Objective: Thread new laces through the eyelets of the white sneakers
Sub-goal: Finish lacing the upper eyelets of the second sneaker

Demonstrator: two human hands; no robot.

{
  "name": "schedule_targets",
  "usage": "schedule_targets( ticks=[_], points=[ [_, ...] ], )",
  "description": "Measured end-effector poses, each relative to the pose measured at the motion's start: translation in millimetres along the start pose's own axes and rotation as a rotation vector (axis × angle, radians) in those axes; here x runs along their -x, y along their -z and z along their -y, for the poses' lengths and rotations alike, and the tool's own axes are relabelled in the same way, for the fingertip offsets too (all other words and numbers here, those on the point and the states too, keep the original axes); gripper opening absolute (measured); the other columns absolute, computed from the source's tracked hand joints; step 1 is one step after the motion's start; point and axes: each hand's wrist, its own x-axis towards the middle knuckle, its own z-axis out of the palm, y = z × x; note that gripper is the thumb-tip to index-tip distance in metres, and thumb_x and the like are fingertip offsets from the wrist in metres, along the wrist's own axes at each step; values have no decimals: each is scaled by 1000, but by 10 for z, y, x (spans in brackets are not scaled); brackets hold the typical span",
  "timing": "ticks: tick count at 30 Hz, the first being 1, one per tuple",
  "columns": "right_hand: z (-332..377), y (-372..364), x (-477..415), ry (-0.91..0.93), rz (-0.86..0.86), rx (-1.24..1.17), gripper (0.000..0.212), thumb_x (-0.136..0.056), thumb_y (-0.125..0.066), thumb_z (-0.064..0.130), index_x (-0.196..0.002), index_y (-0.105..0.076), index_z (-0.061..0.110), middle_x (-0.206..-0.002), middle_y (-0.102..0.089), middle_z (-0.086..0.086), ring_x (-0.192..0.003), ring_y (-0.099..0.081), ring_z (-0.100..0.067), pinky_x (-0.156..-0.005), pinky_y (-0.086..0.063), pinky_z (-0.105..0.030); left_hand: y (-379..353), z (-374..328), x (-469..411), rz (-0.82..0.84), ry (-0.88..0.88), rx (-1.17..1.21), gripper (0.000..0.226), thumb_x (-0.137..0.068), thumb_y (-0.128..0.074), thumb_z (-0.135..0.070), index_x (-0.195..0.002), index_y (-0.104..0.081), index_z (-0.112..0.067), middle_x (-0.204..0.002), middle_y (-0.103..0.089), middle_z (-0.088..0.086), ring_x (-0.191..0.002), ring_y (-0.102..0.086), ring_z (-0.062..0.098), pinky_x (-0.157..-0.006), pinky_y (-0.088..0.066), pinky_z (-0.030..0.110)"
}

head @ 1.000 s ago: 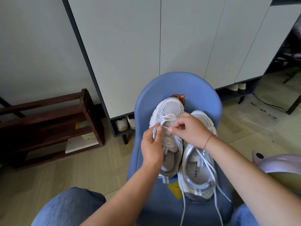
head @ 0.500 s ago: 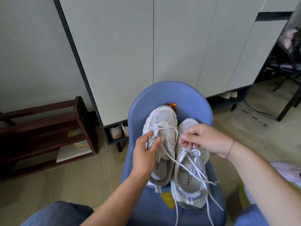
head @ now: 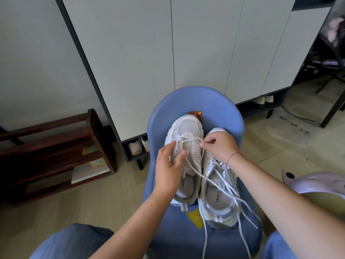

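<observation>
Two white sneakers sit side by side on a blue chair (head: pixel 220 109), toes toward the cabinet (head: pixel 149 62).

Left hand (head: pixel 168 169) grips the left sneaker (head: pixel 186 131) at its near-side eyelet row, with thumb and forefinger curled over the upper. Which eyelet it covers is hidden by the fingers.

Right hand (head: pixel 220 146) has curled fingers pinching the white lace (head: pixel 194 171) just above the tongue. The lace tip itself can't be made out. This hand also hides the toe of the right sneaker (head: pixel 218 199).

One strand runs slack from the left sneaker across the right sneaker's opening. The right sneaker's own loose ends hang over the seat front, one of them cut off at the bottom edge.

A brown sticker (head: pixel 195 114) is half hidden behind the left toe. A yellow tag (head: pixel 195 216) is partly under the heels.

A pale purple object (head: pixel 317 184) is cropped at the right edge, and I can't tell what it is. A dark wooden rack (head: pixel 56 146) stands at left.
</observation>
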Motion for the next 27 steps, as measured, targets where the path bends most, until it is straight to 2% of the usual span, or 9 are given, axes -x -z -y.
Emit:
schedule_targets(
  ticks=[3, 7, 11, 15, 18, 20, 23, 25, 27],
  points=[
    [67, 78, 45, -50, 62, -165, 17, -80, -72, 25, -66, -67, 18, -71, -64, 0, -68, -58, -18, -71, -47, -30, 0, -66, 8, -10, -62, -41, 39, -93, -57, -32, -131, -54, -21, -131, -49, -12, -119, -46, -2, -84, -29, -7],
    [324, 387, 215, -119, 328, -812, 15, -86, -64, 17, -73, -67, 11, -70, -62, -2, -63, -52, -12, -60, -39, -22, 33, -262, 29, -33, -218, -13, 24, -93, -57, -30, -116, -63, -26, -120, -56, -14, -114, -50, -4, -85, -33, -1],
    [439, 557, 367, -125, 564, -1080, 22, -79, -61, 19, -93, -69, 5, -75, -63, -2, -59, -51, -6, -49, -37, -16, -4, -489, 129, 225, -188, 204, 22, -93, -58, -22, -114, -63, -24, -103, -70, -13, -100, -63, -1, -83, -46, 11],
    [400, 547, 335, -239, 523, -1252, 20, -75, -61, 10, -93, -65, 2, -75, -60, -3, -50, -44, -4, -41, -34, -13, -41, -441, 134, 418, 36, 294, 37, -89, -66, -20, -124, -54, -15, -94, -73, 5, -91, -67, 15, -89, -51, 31],
    [324, 501, 239, -319, 348, -1384, 19, -73, -62, 6, -92, -65, 2, -79, -62, -6, -54, -51, -5, -47, -45, -14, 53, -427, 80, 446, 88, 296, 14, -92, -61, -9, -105, -64, -4, -75, -67, 8, -76, -62, 17, -79, -52, 29],
    [288, 492, 206, -298, 286, -1308, 21, -78, -61, 4, -98, -66, 2, -84, -63, -8, -60, -57, -7, -55, -50, -17, 137, -447, 16, 395, 150, 452, 11, -92, -57, -8, -95, -67, -3, -75, -64, 8, -75, -64, 15, -72, -54, 23],
    [319, 461, 291, -141, 431, -917, 25, -85, -61, 7, -110, -65, 6, -82, -64, -1, -62, -54, -6, -55, -43, -18, 257, -471, -102, 317, 245, 746, 19, -82, -60, -19, -96, -68, -9, -80, -68, 4, -73, -67, 14, -74, -56, 26],
    [373, 375, 375, 1, 542, -668, 20, -85, -65, 8, -105, -68, 11, -76, -65, 5, -63, -55, -4, -57, -44, -17, 316, -501, -162, 272, 260, 850, 22, -79, -60, -20, -98, -67, -11, -82, -70, 1, -73, -69, 12, -76, -56, 26],
    [399, 287, 423, 121, 490, -437, 10, -81, -71, 12, -89, -70, 19, -78, -68, 4, -71, -59, -4, -71, -51, -22, 360, -534, -197, 241, 240, 914, 24, -79, -60, -20, -101, -66, -11, -83, -71, 1, -72, -69, 11, -74, -57, 24]
  ],
)
